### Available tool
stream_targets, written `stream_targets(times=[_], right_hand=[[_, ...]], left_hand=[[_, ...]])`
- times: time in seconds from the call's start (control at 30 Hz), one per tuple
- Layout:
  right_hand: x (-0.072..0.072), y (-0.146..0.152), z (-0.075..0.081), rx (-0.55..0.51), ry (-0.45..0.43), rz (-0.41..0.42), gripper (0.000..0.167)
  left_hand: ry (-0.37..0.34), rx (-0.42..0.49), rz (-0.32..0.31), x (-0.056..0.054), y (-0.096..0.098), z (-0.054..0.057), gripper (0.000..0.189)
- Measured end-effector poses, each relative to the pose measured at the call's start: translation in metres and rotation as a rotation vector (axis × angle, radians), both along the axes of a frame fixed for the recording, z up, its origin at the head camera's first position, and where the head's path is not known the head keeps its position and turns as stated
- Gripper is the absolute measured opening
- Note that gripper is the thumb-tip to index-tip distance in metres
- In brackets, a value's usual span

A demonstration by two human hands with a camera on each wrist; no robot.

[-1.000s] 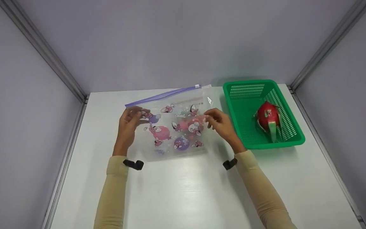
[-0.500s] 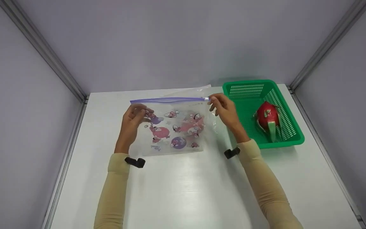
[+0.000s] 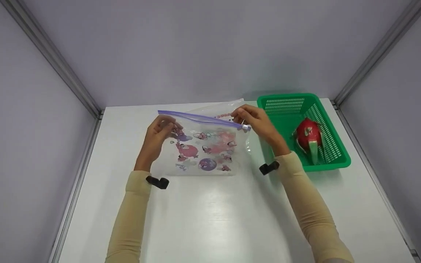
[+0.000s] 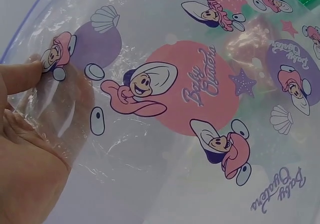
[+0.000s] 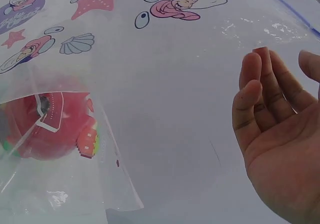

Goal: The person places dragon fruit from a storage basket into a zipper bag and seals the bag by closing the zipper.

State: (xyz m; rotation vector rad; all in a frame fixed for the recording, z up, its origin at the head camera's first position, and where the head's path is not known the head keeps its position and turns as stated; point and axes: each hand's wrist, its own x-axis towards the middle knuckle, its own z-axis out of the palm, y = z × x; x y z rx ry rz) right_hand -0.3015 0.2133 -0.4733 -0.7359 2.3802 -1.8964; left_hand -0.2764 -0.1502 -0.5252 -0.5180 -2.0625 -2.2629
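Observation:
A clear slider zip bag [image 3: 196,157] printed with pink and purple cartoon figures hangs over the table, its purple zip strip [image 3: 203,118] running along the top. My left hand [image 3: 158,136] pinches its left side, thumb in front and fingers showing through the plastic. The white slider [image 3: 246,127] sits at the right end of the strip. Beside that end, my right hand [image 3: 256,120] has loosely bent fingers and its thumb apart in the right wrist view. Behind the bag lies a second clear bag [image 3: 232,105] with a red round thing [image 5: 47,126] inside, partly hidden.
A green plastic basket [image 3: 274,131] stands on the right of the white table [image 3: 210,219], close to my right forearm. It holds a red dragon fruit [image 3: 308,133] with green scales. Grey walls [image 3: 210,51] enclose the table at the back and sides.
The right hand has gone from the bag's right side up to its top right corner. The zip strip's right end has come down while its left end has risen.

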Motion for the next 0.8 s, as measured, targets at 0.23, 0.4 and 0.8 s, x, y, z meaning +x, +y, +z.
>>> stream_targets(times=[0.23, 0.4, 0.8], right_hand=[[0.002, -0.005, 0.018, 0.204, -0.045, 0.121, 0.034], [0.003, -0.011, 0.025, 0.309, -0.071, 0.157, 0.035], [0.006, -0.016, 0.026, 0.301, -0.075, 0.124, 0.024]], left_hand=[[-0.018, -0.041, -0.018, -0.007, 0.011, 0.012, 0.025], [-0.029, -0.067, -0.014, -0.011, 0.018, 0.018, 0.029], [-0.015, -0.160, 0.139, -0.018, 0.033, 0.024, 0.034]])
